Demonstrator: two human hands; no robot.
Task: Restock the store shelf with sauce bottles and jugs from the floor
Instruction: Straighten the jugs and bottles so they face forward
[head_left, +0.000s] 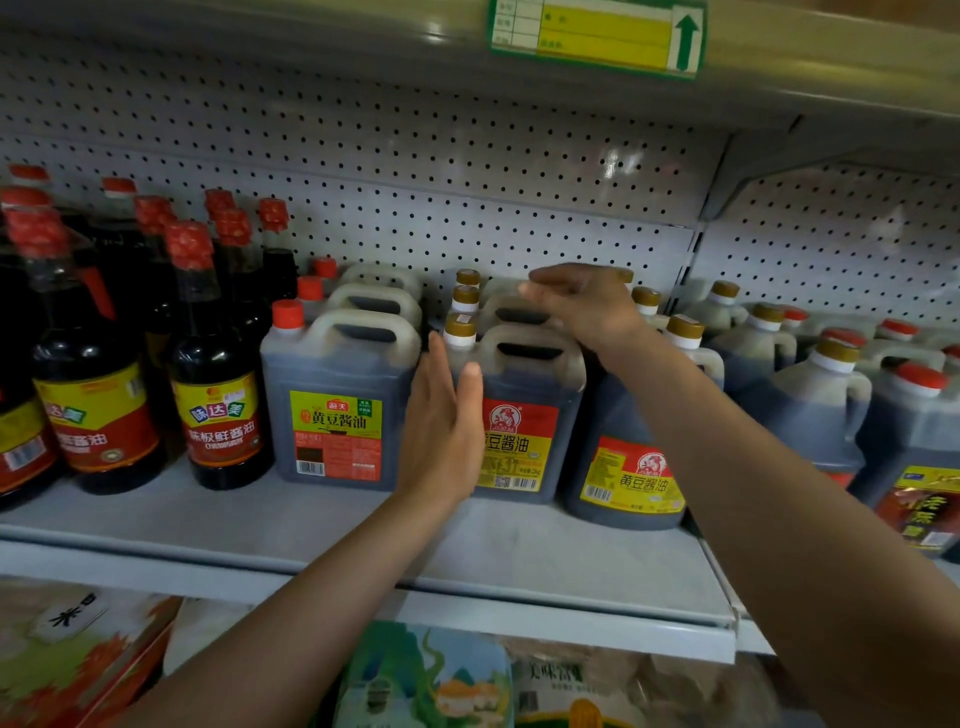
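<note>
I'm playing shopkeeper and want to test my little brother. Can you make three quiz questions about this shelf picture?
1. True or false: the front gold-capped jug has a red and yellow label.
2. Which hand lies flat against that jug's side? A) left hand B) right hand
3. Fill in: the cap of the green-labelled jug is ____.

Key:
1. True.
2. A. The left hand's straight fingers press the jug's side, while the right hand is up at the jug handles behind.
3. Red.

Translucent plastic jugs (519, 395), glossy labels, matt perforated metal shelf (311, 525)
</note>
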